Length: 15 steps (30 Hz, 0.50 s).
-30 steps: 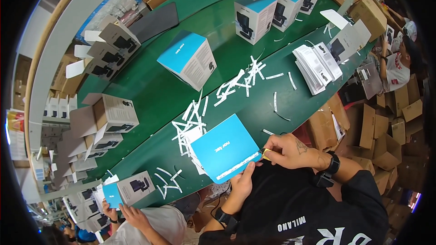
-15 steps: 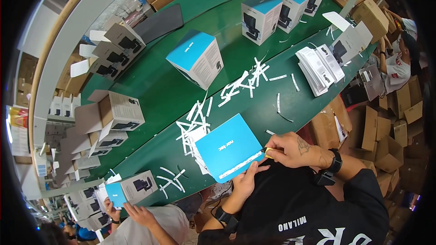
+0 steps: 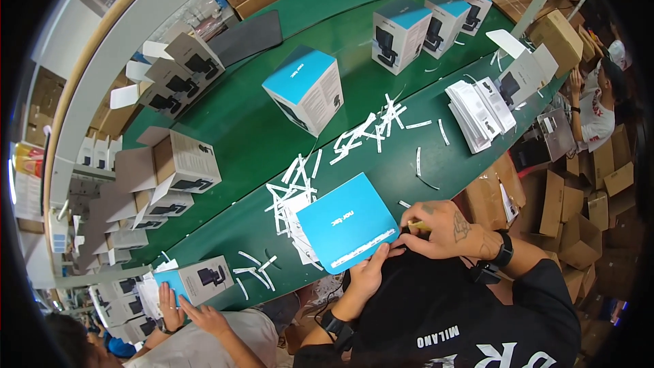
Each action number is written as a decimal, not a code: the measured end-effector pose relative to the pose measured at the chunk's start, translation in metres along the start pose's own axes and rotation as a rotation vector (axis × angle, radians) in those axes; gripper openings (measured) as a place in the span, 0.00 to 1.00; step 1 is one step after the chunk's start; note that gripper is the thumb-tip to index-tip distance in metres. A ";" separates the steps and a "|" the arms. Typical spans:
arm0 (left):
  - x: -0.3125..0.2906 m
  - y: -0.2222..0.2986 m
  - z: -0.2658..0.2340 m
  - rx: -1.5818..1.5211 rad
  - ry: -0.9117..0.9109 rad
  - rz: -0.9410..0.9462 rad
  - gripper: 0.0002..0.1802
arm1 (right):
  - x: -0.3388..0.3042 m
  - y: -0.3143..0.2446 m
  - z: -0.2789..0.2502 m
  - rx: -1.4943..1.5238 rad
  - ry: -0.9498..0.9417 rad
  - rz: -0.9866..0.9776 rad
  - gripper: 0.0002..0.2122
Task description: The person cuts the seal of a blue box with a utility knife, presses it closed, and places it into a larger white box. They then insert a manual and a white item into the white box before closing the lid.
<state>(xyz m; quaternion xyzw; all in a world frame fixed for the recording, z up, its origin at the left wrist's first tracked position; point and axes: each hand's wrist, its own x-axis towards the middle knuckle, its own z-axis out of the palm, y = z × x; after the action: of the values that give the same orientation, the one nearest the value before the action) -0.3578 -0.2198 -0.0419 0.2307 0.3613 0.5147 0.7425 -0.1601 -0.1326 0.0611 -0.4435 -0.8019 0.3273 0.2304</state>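
Note:
A carton with a bright blue face [image 3: 340,215] lies tilted before me at the table's near edge. Along its near side runs a white printed strip [image 3: 363,247]. My left hand [image 3: 368,274] grips the carton's near edge, thumb up by the strip. At the right corner of the blue face is my right hand [image 3: 439,228], its fingers closed round a small yellow tool [image 3: 418,225]; the tool's kind is mostly hidden by the fingers. White paper slips [image 3: 289,215] are heaped left of the carton, partly beneath it.
Farther off on the green table [image 3: 238,143] stand a blue-topped carton [image 3: 306,92] and several similar boxes [image 3: 400,34]. A stack of leaflets [image 3: 479,114] lies right. Open cartons [image 3: 184,163] line the left. Left of me, a co-worker's hands [image 3: 172,307] touch another blue-topped box [image 3: 208,278].
My right hand has turned slightly at the carton's corner, so the yellow tool now shows above the fingers. The left hand keeps its hold. The co-worker's hands have shifted on their box.

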 end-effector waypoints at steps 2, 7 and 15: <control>0.000 -0.002 -0.002 0.001 -0.004 0.031 0.19 | 0.007 -0.001 0.003 -0.093 0.012 -0.145 0.06; 0.000 -0.011 -0.008 0.008 -0.030 0.108 0.18 | 0.007 0.008 0.010 -0.284 -0.008 -0.357 0.08; 0.000 -0.004 0.001 0.088 -0.028 0.103 0.18 | 0.012 -0.003 0.013 -0.323 -0.064 -0.237 0.06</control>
<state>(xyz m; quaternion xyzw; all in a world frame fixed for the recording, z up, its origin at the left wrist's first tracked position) -0.3547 -0.2213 -0.0438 0.2883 0.3608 0.5325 0.7093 -0.1763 -0.1274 0.0552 -0.3666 -0.8975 0.1791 0.1676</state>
